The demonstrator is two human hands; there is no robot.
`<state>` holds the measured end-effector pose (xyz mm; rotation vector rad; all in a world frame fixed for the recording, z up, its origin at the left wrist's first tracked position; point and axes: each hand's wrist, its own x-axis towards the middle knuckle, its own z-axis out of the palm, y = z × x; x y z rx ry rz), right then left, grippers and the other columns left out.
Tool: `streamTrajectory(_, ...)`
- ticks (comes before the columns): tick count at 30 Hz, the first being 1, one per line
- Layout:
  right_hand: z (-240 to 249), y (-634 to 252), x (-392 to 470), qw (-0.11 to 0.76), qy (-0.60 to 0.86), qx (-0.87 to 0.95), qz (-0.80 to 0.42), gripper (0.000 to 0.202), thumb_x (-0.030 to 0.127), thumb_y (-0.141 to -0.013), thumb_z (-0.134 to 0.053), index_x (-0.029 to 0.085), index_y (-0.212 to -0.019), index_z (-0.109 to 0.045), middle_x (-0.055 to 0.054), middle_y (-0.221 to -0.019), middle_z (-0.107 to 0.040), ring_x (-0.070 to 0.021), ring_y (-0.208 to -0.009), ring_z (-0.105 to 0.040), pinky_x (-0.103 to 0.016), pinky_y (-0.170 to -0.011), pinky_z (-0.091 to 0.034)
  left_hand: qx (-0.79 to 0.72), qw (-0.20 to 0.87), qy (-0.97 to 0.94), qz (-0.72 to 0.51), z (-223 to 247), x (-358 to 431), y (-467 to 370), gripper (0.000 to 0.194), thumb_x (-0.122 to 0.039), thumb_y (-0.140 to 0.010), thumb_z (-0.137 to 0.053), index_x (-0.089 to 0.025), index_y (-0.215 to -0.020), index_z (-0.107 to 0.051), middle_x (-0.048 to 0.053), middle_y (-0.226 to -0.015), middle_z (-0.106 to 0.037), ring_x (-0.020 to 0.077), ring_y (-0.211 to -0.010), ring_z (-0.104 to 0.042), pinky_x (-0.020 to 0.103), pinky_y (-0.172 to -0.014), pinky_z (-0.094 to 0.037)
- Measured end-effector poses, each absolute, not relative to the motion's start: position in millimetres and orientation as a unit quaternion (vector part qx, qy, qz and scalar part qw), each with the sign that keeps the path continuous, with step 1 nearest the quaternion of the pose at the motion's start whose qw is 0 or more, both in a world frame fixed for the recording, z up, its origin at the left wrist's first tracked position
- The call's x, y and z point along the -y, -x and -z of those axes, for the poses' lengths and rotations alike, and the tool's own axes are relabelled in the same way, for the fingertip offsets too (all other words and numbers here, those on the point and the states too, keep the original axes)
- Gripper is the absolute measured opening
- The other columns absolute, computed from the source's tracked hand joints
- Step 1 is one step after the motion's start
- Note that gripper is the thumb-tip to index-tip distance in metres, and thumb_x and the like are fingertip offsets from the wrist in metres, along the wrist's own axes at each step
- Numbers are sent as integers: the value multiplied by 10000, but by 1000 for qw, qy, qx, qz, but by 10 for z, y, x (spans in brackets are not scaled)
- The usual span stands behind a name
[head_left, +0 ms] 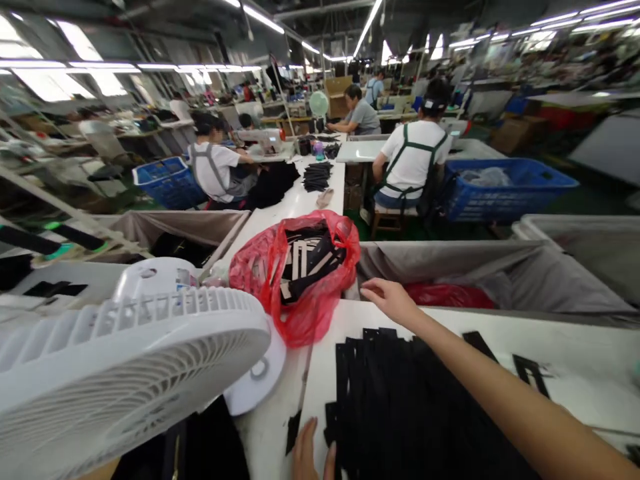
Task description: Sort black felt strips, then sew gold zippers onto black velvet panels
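Observation:
My right hand is stretched out over the far edge of the white table, just right of a red plastic bag. Its fingers are loosely bent and somewhat apart, with nothing seen in them. The bag stands open, and black and pale strips show inside. Below my right forearm spreads a thick layer of overlapping black fabric strips. At the bottom edge, my left hand has its thumb and fingers apart beside the left border of those strips; part of it is cut off by the frame.
A white fan takes up the near left. Cloth-lined bins lie beyond the table. Farther off, co-workers sit at sewing machines by blue baskets, and black pieces lie along the long white table.

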<state>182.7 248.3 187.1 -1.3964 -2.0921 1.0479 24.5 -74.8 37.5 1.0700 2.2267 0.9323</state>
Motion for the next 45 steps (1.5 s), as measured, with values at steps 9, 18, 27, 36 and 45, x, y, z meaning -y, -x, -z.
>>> streamTrajectory(9, -1245, -3708, -590, 115, 784, 578, -195, 631, 445, -818, -502, 14, -1274, -435, -225, -1313, -467, -287, -1246, -408, -386, -1041, -306, -829, 119, -506, -207, -24, 1081, -791, 884, -561, -750, -444, -19, -1400, -185, 250, -1433, -287, 342, -1369, -188, 497, -1095, -244)
streamTrajectory(18, -732, -3943, -562, 22, 911, 397, -110, 919, 691, -808, -322, -48, -1353, -299, -342, -1380, -270, -442, -1297, -198, -618, -971, -209, -782, 55, -579, -222, -138, 264, -875, 785, -560, -869, -239, 43, -1370, -242, 286, -1426, -266, 335, -1373, -162, 513, -1102, -194)
streamTrajectory(27, -651, -2994, -189, -2, 852, 506, -132, 918, 716, -795, -333, 51, -1419, -232, -297, -1399, -272, -407, -1295, -239, -545, -967, -259, -785, 84, -577, -210, -189, 445, -1038, 794, -570, -816, -444, -110, -1419, -209, 210, -1498, -127, 323, -1387, -114, 485, -1081, -261)
streamTrajectory(36, -651, -2826, -415, 4, 821, 551, -147, 827, 655, -826, -307, 55, -1396, -290, -277, -1356, -355, -402, -1240, -338, -542, -899, -343, -812, 105, -542, -190, -361, -188, -878, 731, -571, -812, -480, -160, -1391, -311, 167, -1477, -247, 334, -1369, -187, 473, -1096, -222)
streamTrajectory(45, -578, -3239, -278, 28, 804, 578, -136, 761, 582, -825, -277, 50, -1365, -350, -212, -1429, -289, -370, -1323, -213, -519, -1020, -241, -846, 122, -466, -227, -395, -14, -652, 694, -515, -886, -330, -27, -1377, -280, 211, -1439, -306, 290, -1345, -270, 414, -1099, -236)
